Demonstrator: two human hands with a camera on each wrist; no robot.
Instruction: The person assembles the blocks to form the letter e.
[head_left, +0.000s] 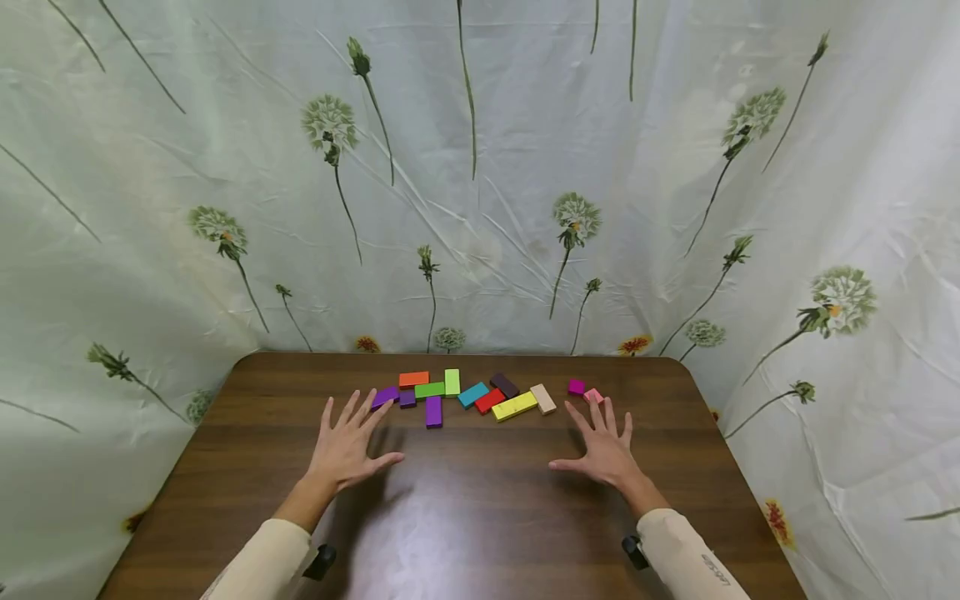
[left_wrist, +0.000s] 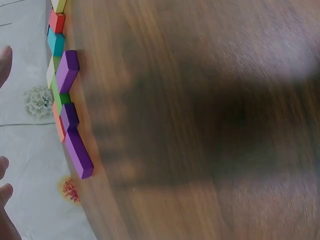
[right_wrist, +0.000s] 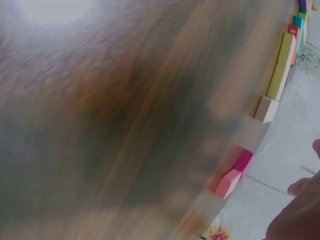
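Note:
Both hands are spread above the table, holding nothing. In the head view my left hand has its fingers splayed near a purple block at the left end of a row of coloured blocks. My right hand is spread likewise, its fingertips by a pink block and a magenta block. Between the hands lie a long yellow block, a beige block, a red block, a teal block, a green block and an upright-lying purple block.
The blocks lie along the far part of a brown wooden table. Behind it and at both sides hangs a pale curtain printed with dandelions. An orange block and a dark block are at the back of the row.

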